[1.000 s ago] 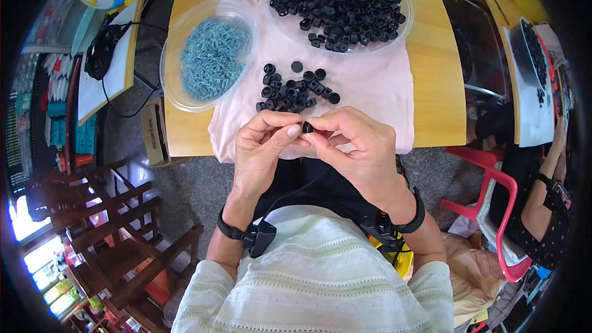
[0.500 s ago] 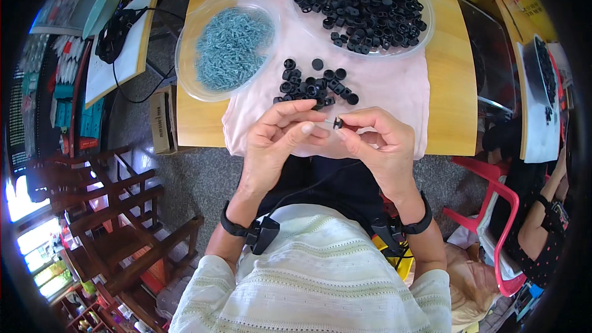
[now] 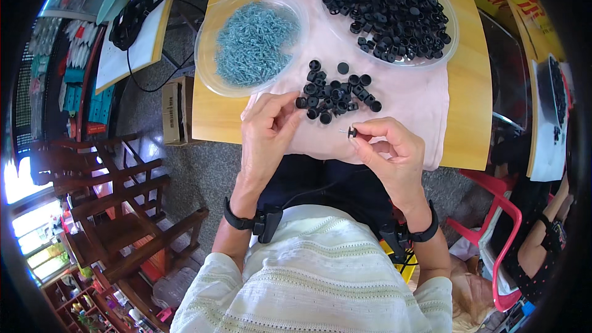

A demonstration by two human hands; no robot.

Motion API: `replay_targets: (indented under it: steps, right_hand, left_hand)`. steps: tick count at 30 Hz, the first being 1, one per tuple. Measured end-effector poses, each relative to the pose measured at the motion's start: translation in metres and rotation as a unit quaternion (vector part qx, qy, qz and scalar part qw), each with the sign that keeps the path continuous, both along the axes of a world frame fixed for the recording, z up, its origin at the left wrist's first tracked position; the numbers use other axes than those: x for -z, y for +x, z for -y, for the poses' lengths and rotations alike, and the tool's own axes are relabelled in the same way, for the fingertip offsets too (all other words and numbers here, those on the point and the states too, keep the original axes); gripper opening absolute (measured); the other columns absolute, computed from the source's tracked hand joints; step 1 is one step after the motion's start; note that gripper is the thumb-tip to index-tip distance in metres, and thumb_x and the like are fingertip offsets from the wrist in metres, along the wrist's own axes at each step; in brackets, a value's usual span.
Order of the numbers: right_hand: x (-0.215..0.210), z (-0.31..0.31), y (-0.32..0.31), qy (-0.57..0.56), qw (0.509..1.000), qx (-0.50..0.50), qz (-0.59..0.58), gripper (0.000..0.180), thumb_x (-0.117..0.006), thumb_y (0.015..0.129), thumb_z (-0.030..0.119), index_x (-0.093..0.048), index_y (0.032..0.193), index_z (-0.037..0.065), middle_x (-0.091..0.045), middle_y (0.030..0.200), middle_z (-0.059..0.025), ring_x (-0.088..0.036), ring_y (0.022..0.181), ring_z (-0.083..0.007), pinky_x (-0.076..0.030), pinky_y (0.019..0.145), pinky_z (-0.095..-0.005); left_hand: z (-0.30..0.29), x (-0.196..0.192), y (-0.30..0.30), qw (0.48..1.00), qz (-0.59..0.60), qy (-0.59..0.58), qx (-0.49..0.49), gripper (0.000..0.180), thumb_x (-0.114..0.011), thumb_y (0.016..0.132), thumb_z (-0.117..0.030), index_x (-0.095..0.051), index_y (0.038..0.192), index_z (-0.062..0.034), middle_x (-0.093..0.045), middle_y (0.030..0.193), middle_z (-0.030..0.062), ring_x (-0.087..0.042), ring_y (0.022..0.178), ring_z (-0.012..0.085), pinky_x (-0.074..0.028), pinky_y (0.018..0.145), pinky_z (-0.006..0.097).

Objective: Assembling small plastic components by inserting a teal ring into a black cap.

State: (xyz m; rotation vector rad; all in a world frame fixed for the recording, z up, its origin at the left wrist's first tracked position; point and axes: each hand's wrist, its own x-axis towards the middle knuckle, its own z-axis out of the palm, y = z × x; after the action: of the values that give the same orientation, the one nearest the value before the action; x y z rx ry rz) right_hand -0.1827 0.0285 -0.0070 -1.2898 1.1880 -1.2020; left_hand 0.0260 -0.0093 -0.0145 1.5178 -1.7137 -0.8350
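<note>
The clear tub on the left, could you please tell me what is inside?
The clear tub holds a heap of small bluish screws; anything beneath that heap is covered from view.

Grey speckled flr (image 3: 209, 169); dk wood chair (image 3: 120, 234) at L, brt window (image 3: 38, 228) far L; red plastic chair (image 3: 493, 185) at R.

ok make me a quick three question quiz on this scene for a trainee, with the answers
1. True or false: the screw tub stands to the right of the tub of black parts.
2. Which hand holds a black part with a screw sticking out of it?
3. Fill in: the loose pile lies on a ____ cloth.

Key:
1. False; it stands to the left.
2. The right hand.
3. Pink.
</note>
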Motion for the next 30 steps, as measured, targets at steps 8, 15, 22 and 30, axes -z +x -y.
replay_targets:
  steps: [8, 15, 22, 30]
  right_hand:
    - [-0.007, -0.001, 0.0, 0.009, 1.0, -0.003, -0.015, 0.019, -0.067, 0.077, -0.005, -0.065, 0.096, -0.001, -0.064, 0.09, -0.0066, -0.064, 0.078, -0.0103, -0.055, 0.067, -0.022]
    - [-0.014, -0.003, -0.001, -0.02, 1.0, 0.004, 0.018, 0.02, -0.065, 0.078, -0.005, -0.065, 0.097, 0.0, -0.064, 0.091, -0.0067, -0.064, 0.08, -0.011, -0.055, 0.068, -0.0229]
    - [-0.019, -0.004, -0.006, -0.03, 0.999, 0.022, 0.033, 0.021, -0.065, 0.079, -0.003, -0.065, 0.099, 0.001, -0.065, 0.096, -0.0077, -0.064, 0.081, -0.0112, -0.055, 0.069, -0.0237]
    - [-0.023, -0.003, -0.013, -0.072, 0.996, 0.052, -0.009, 0.02, -0.066, 0.078, -0.004, -0.064, 0.098, 0.0, -0.064, 0.094, -0.0085, -0.063, 0.081, -0.0113, -0.056, 0.067, -0.0238]
  left_hand:
    - [0.0, -0.001, 0.004, 0.998, -0.048, -0.036, 0.025, 0.026, -0.067, 0.08, 0.0, -0.064, 0.105, 0.0003, -0.059, 0.089, 0.002, -0.055, 0.073, 0.0073, -0.045, 0.064, 0.02]
    - [-0.01, -0.013, -0.017, 0.885, -0.429, 0.169, 0.065, 0.027, -0.063, 0.08, 0.007, -0.057, 0.106, 0.0023, -0.063, 0.104, 0.014, -0.064, 0.089, 0.0161, -0.053, 0.079, 0.028]
    - [-0.01, -0.007, -0.04, 0.868, -0.459, 0.157, 0.103, 0.031, -0.063, 0.082, 0.007, -0.057, 0.112, 0.0021, -0.062, 0.104, 0.0089, -0.063, 0.091, 0.0152, -0.051, 0.085, 0.028]
    - [-0.008, -0.013, -0.04, 0.84, -0.489, 0.214, 0.097, 0.028, -0.06, 0.087, 0.0, -0.055, 0.114, 0.0032, -0.063, 0.105, 0.0143, -0.065, 0.094, 0.0224, -0.053, 0.085, 0.032]
